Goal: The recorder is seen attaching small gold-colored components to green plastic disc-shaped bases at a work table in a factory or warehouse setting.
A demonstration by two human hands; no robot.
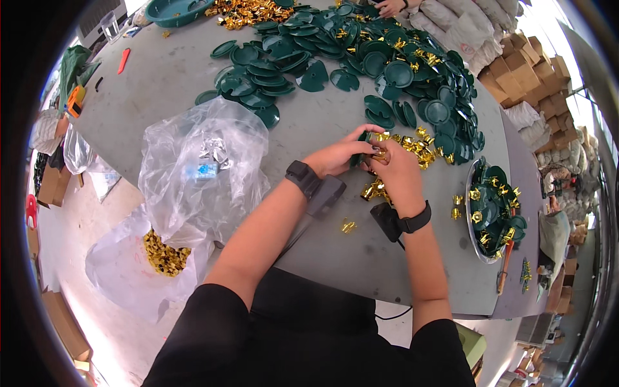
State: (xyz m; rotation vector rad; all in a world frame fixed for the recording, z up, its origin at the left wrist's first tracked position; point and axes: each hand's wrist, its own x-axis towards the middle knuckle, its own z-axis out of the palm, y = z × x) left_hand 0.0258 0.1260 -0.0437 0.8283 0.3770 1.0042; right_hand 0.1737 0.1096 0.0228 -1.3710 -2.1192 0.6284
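Note:
Over the grey table (329,245), my left hand (338,155) grips a dark green plastic disc (361,147), seen nearly edge-on. My right hand (400,174) meets it there, its fingers closed on a small shiny gold piece (380,155) against the disc. Fingers cover most of where the two parts meet, so I cannot tell how they fit. Loose gold pieces (419,151) lie beside and under my right hand. One gold piece (349,226) sits alone nearer to me. Both wrists wear black straps with small boxes.
Green discs (393,74) are heaped beyond my hands, some with gold pieces. At right stands a metal tray (472,222) of discs with gold pieces, near an orange-handled tool (505,267). Clear plastic bags (200,148) lie left. Another person's hand (390,8) shows at the far edge.

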